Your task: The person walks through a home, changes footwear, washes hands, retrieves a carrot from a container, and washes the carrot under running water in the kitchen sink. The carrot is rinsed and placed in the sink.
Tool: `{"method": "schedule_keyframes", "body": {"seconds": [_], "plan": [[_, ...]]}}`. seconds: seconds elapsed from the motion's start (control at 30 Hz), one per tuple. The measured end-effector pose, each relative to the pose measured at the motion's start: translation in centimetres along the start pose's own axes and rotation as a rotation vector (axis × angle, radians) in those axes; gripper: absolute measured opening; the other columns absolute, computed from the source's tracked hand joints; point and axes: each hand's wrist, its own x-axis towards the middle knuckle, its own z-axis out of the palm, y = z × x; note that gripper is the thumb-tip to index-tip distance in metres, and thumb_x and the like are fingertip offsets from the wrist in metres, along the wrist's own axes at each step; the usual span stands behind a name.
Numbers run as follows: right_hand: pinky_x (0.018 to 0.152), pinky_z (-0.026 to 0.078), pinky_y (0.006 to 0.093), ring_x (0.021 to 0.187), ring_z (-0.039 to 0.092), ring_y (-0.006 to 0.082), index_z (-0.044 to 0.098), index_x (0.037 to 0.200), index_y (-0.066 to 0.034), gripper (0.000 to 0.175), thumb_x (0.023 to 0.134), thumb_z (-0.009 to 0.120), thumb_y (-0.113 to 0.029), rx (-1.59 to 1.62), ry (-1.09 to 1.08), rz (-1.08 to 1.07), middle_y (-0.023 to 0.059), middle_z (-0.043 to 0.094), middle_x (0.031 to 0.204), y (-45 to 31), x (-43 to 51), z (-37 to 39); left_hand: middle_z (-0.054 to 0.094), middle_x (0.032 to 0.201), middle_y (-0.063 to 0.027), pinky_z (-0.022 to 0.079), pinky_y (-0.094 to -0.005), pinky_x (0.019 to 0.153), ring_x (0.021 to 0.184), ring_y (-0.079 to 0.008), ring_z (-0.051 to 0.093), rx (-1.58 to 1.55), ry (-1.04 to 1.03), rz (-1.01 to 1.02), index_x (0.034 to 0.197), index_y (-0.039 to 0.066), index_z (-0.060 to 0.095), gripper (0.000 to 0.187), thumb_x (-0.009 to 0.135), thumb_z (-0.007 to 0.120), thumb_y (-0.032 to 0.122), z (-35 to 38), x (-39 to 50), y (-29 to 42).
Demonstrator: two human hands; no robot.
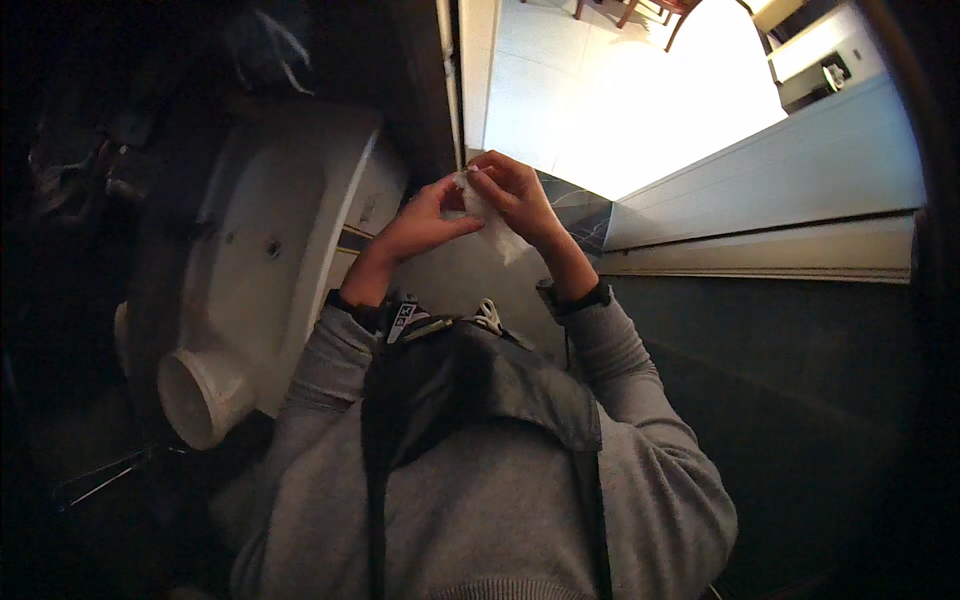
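Both hands meet in front of me at a crumpled, thin white sheet (504, 238), which could be tissue or plastic film. My right hand (523, 196) pinches its upper end between thumb and fingers. My left hand (426, 225) is close against the left side of that upper end, thumb stretched beneath; its fingertips are partly hidden, and they seem to grip it too. The sheet's loose lower end hangs down behind my right wrist.
On the left stands a white washbasin (304, 255), with a round white container (187, 397) at its near end. Ahead, a doorway leads to a brightly lit tiled floor (532, 97) with chair legs (637, 11). A pale door panel (765, 169) is at right. I wear a black apron (480, 375).
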Motion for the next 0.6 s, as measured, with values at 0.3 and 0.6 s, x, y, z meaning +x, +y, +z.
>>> {"method": "schedule_keyframes", "body": {"seconds": [0.3, 0.6], "plan": [[0.065, 0.047, 0.0237, 0.073, 0.06, 0.0087, 0.064, 0.096, -0.0023, 0.018, 0.094, 0.06, -0.02, -0.22, 0.307, 0.0, 0.0071, 0.067, 0.081, -2.5, -5.1, -5.6, 0.065, 0.096, -0.0018, 0.046, -0.0246, 0.078, 0.088, -0.0106, 0.057, -0.176, 0.01, -0.094, 0.108, 0.004, 0.065, 0.023, 0.089, 0.066, 0.016, 4.5, 2.0, 3.6], [0.063, 0.05, 0.0254, 0.078, 0.059, 0.0086, 0.067, 0.1, -0.0033, 0.018, 0.084, 0.07, -0.012, -0.332, -0.012, -0.036, 0.0045, 0.064, 0.095, -3.6, -8.1, -8.0, 0.066, 0.082, -0.0003, 0.048, -0.0233, 0.068, 0.074, -0.0078, 0.06, -0.216, -0.04, -0.139, 0.095, 0.002, 0.068, 0.018, 0.082, 0.073, 0.013, 6.3, 2.9, 2.8]]}}
